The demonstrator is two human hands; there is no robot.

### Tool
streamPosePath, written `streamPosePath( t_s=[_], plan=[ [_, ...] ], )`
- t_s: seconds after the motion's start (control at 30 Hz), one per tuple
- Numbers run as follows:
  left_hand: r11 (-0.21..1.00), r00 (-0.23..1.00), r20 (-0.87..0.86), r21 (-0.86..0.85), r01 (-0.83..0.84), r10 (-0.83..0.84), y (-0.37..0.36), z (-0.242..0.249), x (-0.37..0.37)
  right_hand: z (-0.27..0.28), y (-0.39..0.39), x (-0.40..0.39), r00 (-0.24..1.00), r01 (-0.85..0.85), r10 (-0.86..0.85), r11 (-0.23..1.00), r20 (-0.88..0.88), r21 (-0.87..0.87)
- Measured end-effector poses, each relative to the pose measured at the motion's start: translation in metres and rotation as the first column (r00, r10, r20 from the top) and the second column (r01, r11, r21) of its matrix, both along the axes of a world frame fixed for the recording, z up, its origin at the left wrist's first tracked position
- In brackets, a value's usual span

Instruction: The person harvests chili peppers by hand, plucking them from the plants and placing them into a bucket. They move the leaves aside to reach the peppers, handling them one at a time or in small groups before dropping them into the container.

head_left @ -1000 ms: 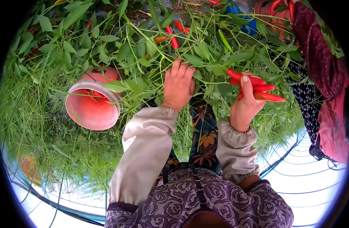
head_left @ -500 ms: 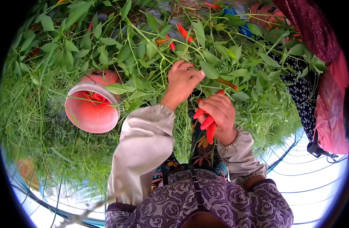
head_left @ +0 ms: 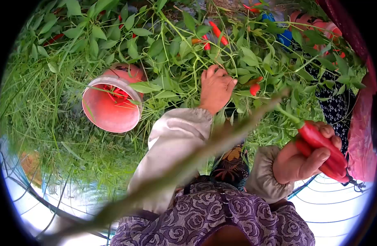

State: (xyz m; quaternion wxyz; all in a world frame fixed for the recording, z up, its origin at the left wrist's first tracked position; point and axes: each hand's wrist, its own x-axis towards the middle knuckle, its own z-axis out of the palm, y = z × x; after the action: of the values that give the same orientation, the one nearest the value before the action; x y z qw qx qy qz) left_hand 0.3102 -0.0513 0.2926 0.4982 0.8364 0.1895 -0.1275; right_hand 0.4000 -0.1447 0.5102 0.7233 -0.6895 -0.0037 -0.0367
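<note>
My right hand (head_left: pixel 301 162) is raised at the right, closed around several red chili peppers (head_left: pixel 322 143). One of these has a long green stalk pointing up and left. Among the leaves of the pepper plant (head_left: pixel 176 37), my left hand (head_left: pixel 217 90) has its fingers curled in at the thin green branches; the fingertips are partly hidden. Just right of that hand hangs a red pepper (head_left: pixel 254 89). Above it are another long red pepper (head_left: pixel 218 33) and a smaller red one (head_left: pixel 206 42).
A pinkish bucket (head_left: pixel 110 119) lies tipped in the grass at left, with red peppers (head_left: pixel 116 94) inside. A blurred stick-like stem (head_left: pixel 168 176) crosses close to the camera. Patterned dark cloth (head_left: pixel 332 98) and a pink garment (head_left: pixel 356 127) of another person are at right.
My right hand has moved right and nearer the camera with its peppers, turning them upward. My left hand stays at the branches. The view has shifted, and the blurred stem now crosses it.
</note>
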Motion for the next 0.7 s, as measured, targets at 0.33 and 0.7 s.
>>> streamPosePath(
  t_s=[0.33, 0.7],
  plan=[
    [0.992, 0.992, 0.027, 0.028, 0.122, -0.123, 0.005, -0.003, -0.007, -0.073, -0.061, -0.011, 0.787, 0.091, -0.120, 0.993, -0.605, -0.079],
    [0.982, 0.986, 0.050, 0.107, 0.155, -0.161, 0.004, 0.000, -0.004, -0.144, -0.026, 0.000, 0.772, -0.521, 0.346, -0.135, -0.533, -0.843]
  ],
)
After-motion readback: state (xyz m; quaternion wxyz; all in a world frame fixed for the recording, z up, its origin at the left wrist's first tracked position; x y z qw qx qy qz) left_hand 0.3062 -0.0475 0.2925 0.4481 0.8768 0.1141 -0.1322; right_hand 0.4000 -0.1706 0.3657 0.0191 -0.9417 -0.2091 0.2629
